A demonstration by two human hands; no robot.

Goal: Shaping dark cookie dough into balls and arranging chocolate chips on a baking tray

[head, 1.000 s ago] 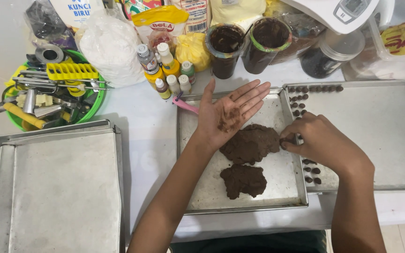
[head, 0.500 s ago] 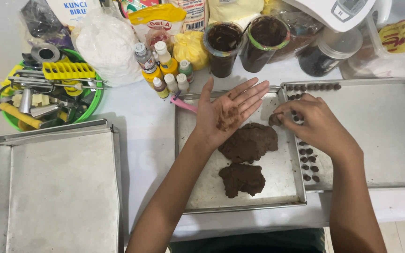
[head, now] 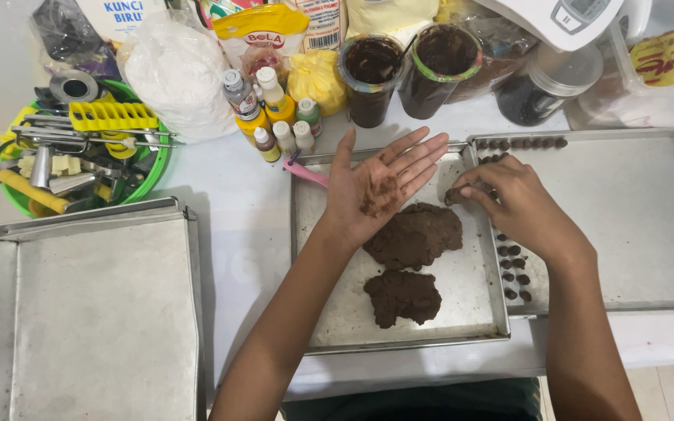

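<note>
Head view, item one: small dough piece, pinched in our right hand at the middle tray's right rim. Left hand open, palm up, dough-smeared, above dough mass. We pinch lightly and set it in line with dough balls on right tray.

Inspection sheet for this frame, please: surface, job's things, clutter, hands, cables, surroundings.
Surface: white table carrying three metal trays.
Job's things: two brown dough lumps on the middle tray; small dough balls lined up on the right tray.
Clutter: green basket of tools, small bottles, two cups, bags.
Hands: left hand open, palm up, dough-smeared; right hand pinching a dough piece.
Cables: nothing seen.
Surroundings: empty left tray.
</note>
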